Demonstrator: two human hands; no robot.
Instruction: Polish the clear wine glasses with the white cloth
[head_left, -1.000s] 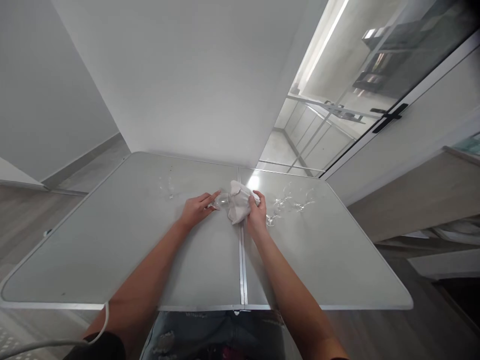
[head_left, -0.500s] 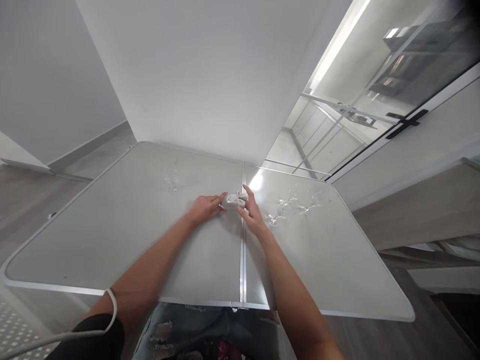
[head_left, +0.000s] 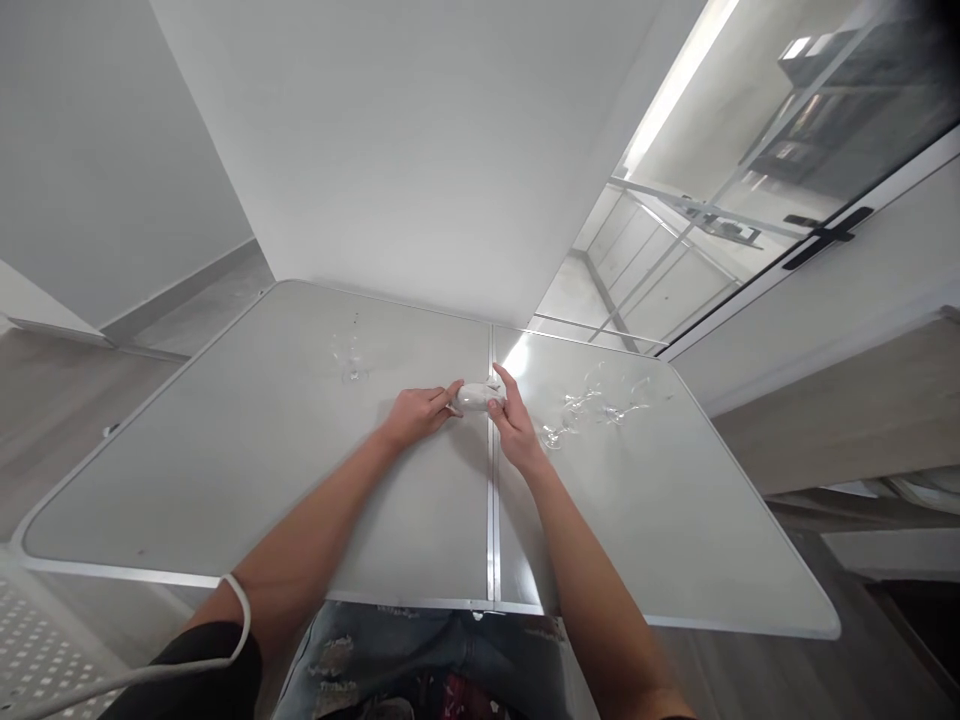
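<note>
Over the middle seam of the table, both my hands are closed round a small white rounded object [head_left: 472, 397], glossy and pale. Its exact kind cannot be made out. My left hand [head_left: 421, 413] pinches its left end between thumb and fingers. My right hand [head_left: 514, 422] grips the right end, with the index finger raised along the far side and the thumb on the near side. Right of my right hand lie several clear, glass-like pieces [head_left: 577, 408] with thin stem-like parts. Another clear piece [head_left: 350, 372] lies on the left half of the table.
The pale folding table [head_left: 247, 470] has a metal rim and a centre seam. Behind it stands a white wall [head_left: 405, 150]. A glass door with a black handle [head_left: 825, 238] is at the right. A white cable [head_left: 150, 672] crosses by my left arm.
The white object has turned in my hands, now showing a smoother side, and my right fingers have shifted on it. The whole view has moved slightly.
</note>
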